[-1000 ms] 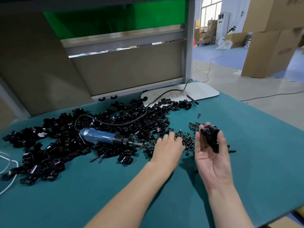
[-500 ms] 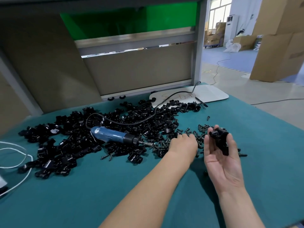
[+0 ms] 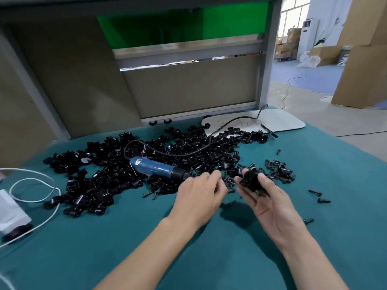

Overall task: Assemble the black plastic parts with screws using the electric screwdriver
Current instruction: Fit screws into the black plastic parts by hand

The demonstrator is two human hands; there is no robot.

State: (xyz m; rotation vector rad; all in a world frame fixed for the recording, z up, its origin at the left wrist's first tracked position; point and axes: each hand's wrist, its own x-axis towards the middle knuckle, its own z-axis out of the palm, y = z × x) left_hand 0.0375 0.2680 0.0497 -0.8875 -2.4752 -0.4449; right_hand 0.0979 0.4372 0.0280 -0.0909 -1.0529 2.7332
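- The electric screwdriver is taken as the reference. It lies on its side on the pile of black plastic parts, on the teal mat, and is gripped by neither hand.
- Its long axis runs from far-left to near-right. The blue handle is at the far-left end and the black bit end points toward the hands.
- The left hand is placed just beside the bit end, on its right, knuckles up and fingers curled in toward the thumb. Whether a screw is pinched there cannot be told.
- The right hand is held further right of the bit end, palm up and apart from the tool. A black plastic part is clamped between its thumb and fingers, raised clear of the mat.
- The part's own long axis and the facing of its screw hole are blurred and cannot be told.
- Loose screws are scattered on the mat right of the bit end, mostly beyond the right hand.
- The left hand is judged to be the nearer to the tool. The handle lies at the end away from it, so a reach along the tool's axis to the far-left is judged necessary before lifting.
- A screw is judged to be required in the part before the bit is applied.
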